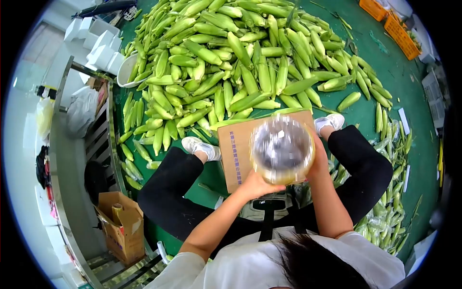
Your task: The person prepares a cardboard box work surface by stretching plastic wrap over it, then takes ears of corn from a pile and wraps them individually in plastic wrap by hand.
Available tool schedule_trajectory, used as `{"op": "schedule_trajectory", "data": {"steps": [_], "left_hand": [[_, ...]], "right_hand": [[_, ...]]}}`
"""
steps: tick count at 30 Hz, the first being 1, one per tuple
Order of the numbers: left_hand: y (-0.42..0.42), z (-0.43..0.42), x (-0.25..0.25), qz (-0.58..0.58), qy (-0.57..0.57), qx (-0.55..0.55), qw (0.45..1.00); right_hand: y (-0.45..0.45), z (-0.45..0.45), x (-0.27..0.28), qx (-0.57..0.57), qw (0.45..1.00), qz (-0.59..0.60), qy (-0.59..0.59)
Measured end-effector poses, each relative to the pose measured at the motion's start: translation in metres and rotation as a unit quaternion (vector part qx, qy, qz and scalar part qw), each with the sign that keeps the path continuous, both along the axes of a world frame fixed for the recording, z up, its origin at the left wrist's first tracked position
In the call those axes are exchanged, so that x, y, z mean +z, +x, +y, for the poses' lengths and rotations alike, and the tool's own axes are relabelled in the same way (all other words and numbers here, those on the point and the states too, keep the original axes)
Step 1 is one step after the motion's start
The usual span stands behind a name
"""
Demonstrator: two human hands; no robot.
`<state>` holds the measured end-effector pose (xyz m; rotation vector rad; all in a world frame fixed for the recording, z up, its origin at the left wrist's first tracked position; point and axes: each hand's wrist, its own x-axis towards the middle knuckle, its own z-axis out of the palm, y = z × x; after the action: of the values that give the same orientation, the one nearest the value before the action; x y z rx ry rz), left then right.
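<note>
Currently, the left hand and right hand clamp their fingers around a blurred, shiny roll over the cardboard carton. Purple Chinese lettering, partly legible, marks the carton's left side.

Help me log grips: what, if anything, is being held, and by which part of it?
A shiny round object, blurred: the left hand holds its near edge, the right hand its right side.

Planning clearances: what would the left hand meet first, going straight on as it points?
The glossy, round, see-through roll that the left hand is against. Past that, perhaps the brown cardboard box with purple print, but depth is unclear.
</note>
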<state>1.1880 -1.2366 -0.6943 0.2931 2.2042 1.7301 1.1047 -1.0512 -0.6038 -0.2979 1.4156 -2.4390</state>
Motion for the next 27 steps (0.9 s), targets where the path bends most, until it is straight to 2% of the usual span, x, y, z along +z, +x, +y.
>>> {"op": "schedule_trajectory", "data": {"steps": [1, 3, 4, 6, 7, 8, 10, 11, 12, 14, 15, 18, 20, 22, 24, 26, 27], "left_hand": [[-0.01, 0.003, 0.025, -0.067, 0.129, 0.035, 0.989], [-0.013, -0.002, 0.047, 0.018, 0.05, 0.048, 0.997], [-0.015, -0.004, 0.058, 0.059, 0.008, 0.058, 0.997], [-0.013, -0.009, 0.032, 0.159, 0.04, 0.117, 0.979], [-0.014, -0.01, 0.02, 0.211, 0.055, 0.148, 0.965], [-0.013, -0.008, 0.011, 0.194, 0.058, 0.161, 0.966], [-0.013, -0.012, -0.001, 0.217, 0.033, 0.17, 0.961], [-0.013, -0.011, -0.001, 0.219, 0.023, 0.171, 0.96], [-0.013, -0.01, 0.002, 0.221, 0.012, 0.17, 0.96], [-0.013, -0.008, 0.005, 0.233, -0.016, 0.172, 0.957], [-0.012, -0.005, 0.005, 0.24, -0.033, 0.175, 0.954], [-0.007, -0.003, 0.011, 0.244, -0.077, 0.189, 0.948], [-0.008, -0.005, 0.019, 0.226, -0.117, 0.203, 0.946], [-0.006, -0.013, 0.024, 0.182, -0.17, 0.215, 0.944], [-0.013, -0.027, 0.035, 0.173, -0.195, 0.193, 0.946], [-0.011, -0.026, 0.057, 0.196, -0.271, 0.135, 0.933], [-0.011, -0.026, 0.057, 0.212, -0.298, 0.116, 0.924]], "right_hand": [[0.006, -0.004, 0.026, 0.008, 0.998, 0.06, 0.013], [0.026, -0.011, 0.072, -0.122, 0.962, 0.216, 0.115], [0.034, -0.012, 0.088, -0.224, 0.902, 0.319, 0.185], [0.038, 0.02, 0.123, -0.13, 0.781, 0.528, 0.307], [0.041, 0.01, 0.148, -0.103, 0.743, 0.522, 0.407], [0.041, 0.003, 0.158, -0.048, 0.725, 0.483, 0.488], [0.036, 0.006, 0.155, -0.034, 0.742, 0.387, 0.546], [0.029, 0.015, 0.154, -0.009, 0.724, 0.385, 0.573], [0.029, 0.015, 0.164, 0.017, 0.753, 0.297, 0.587], [0.015, 0.02, 0.169, 0.134, 0.651, 0.339, 0.667], [0.013, 0.021, 0.167, 0.154, 0.62, 0.328, 0.696], [0.004, 0.027, 0.162, 0.208, 0.634, 0.372, 0.645], [-0.005, 0.05, 0.155, 0.204, 0.711, 0.337, 0.582], [-0.018, 0.086, 0.167, 0.041, 0.73, 0.362, 0.578], [-0.027, 0.123, 0.173, -0.105, 0.823, 0.169, 0.533], [-0.046, 0.147, 0.143, -0.211, 0.844, 0.188, 0.457], [-0.06, 0.164, 0.127, -0.291, 0.884, 0.136, 0.339]]}}
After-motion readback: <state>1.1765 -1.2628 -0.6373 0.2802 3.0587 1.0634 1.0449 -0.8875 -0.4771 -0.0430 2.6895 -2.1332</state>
